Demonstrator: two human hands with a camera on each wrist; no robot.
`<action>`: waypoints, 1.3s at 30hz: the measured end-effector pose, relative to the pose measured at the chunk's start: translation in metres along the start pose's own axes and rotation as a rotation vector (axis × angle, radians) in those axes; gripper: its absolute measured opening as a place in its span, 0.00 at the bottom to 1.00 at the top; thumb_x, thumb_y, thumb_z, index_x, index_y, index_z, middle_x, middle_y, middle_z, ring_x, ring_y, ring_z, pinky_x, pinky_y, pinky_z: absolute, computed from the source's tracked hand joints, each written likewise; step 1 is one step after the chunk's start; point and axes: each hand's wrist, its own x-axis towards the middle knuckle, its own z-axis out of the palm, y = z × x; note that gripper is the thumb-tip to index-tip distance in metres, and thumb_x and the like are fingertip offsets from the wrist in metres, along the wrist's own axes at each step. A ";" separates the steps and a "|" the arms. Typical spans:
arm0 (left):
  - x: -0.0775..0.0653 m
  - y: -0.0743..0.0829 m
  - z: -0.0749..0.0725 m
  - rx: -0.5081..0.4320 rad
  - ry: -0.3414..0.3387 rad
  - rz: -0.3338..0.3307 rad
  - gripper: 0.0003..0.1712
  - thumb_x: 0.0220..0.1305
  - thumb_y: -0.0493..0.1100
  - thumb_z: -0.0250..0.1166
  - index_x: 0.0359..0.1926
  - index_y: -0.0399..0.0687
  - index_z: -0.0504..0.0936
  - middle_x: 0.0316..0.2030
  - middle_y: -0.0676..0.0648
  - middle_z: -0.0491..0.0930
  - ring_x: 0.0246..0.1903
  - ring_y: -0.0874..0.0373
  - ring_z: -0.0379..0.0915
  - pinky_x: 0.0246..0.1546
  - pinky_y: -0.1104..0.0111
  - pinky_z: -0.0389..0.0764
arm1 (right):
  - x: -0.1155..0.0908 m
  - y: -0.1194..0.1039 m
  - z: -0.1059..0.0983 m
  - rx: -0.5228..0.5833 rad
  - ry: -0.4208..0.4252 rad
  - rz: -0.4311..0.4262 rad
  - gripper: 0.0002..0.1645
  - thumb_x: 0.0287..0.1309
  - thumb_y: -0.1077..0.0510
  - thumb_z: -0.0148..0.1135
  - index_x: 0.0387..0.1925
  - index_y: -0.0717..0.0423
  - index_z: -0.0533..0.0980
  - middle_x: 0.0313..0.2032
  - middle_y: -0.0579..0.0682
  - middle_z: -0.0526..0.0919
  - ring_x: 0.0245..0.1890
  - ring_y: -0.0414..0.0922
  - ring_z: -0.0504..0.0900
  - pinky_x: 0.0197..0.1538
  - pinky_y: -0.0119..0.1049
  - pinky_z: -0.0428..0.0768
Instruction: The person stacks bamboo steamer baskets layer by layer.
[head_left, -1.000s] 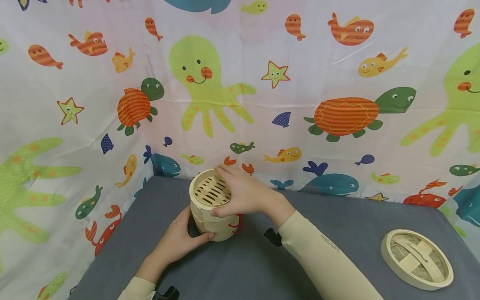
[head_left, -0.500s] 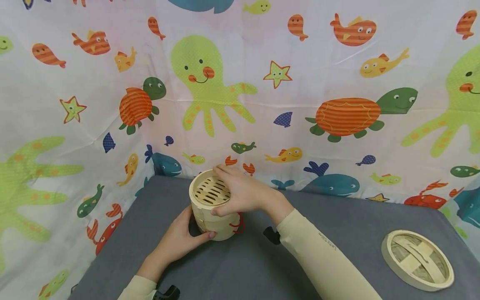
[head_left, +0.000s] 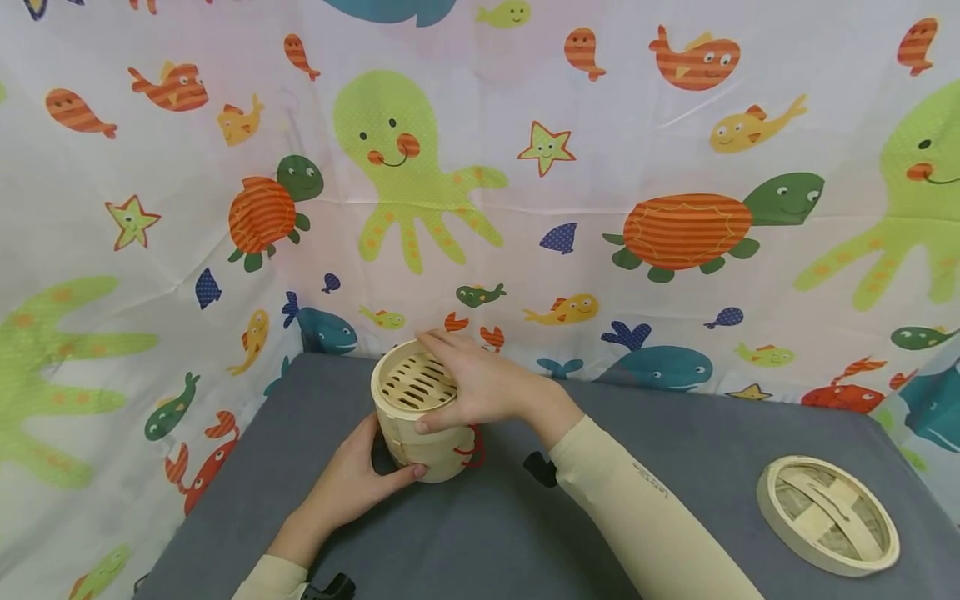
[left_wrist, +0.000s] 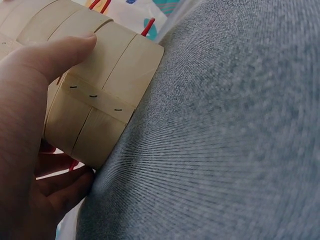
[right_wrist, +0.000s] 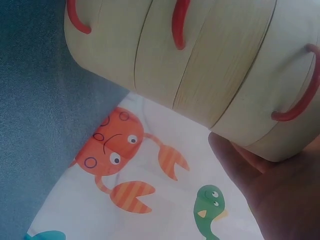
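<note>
Just 2 hands (head_left: 420,429) on unlabelled steamer (head_left: 420,417)

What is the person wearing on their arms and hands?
Both hands, the left hand and the right hand, are bare. Each arm has a long, snug, cream-coloured sleeve reaching the wrist. The right sleeve carries small dark lettering, and a black clip-like piece sits below that wrist.

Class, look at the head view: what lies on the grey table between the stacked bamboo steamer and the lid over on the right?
Only the person's right forearm sleeve crosses between the steamer and lid; otherwise bare grey table.
</note>
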 end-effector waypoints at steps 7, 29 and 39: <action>-0.002 -0.002 -0.001 -0.011 0.010 0.007 0.66 0.58 0.71 0.81 0.87 0.53 0.57 0.79 0.45 0.67 0.78 0.44 0.64 0.73 0.37 0.69 | -0.001 0.002 0.001 0.034 -0.009 0.004 0.77 0.53 0.17 0.71 0.90 0.42 0.44 0.88 0.50 0.44 0.86 0.55 0.49 0.79 0.63 0.62; -0.002 -0.002 -0.001 0.022 0.022 -0.023 0.68 0.56 0.73 0.81 0.86 0.50 0.58 0.78 0.44 0.69 0.76 0.43 0.67 0.72 0.35 0.70 | -0.044 0.019 -0.005 -0.044 0.327 0.006 0.63 0.66 0.21 0.61 0.88 0.49 0.53 0.85 0.48 0.59 0.83 0.50 0.59 0.78 0.61 0.67; 0.001 0.000 0.001 0.027 0.021 -0.008 0.67 0.56 0.73 0.81 0.86 0.51 0.59 0.79 0.44 0.68 0.77 0.43 0.65 0.73 0.37 0.69 | -0.084 0.045 0.003 -0.070 0.412 0.106 0.62 0.67 0.22 0.63 0.87 0.51 0.55 0.84 0.51 0.61 0.83 0.53 0.61 0.78 0.64 0.65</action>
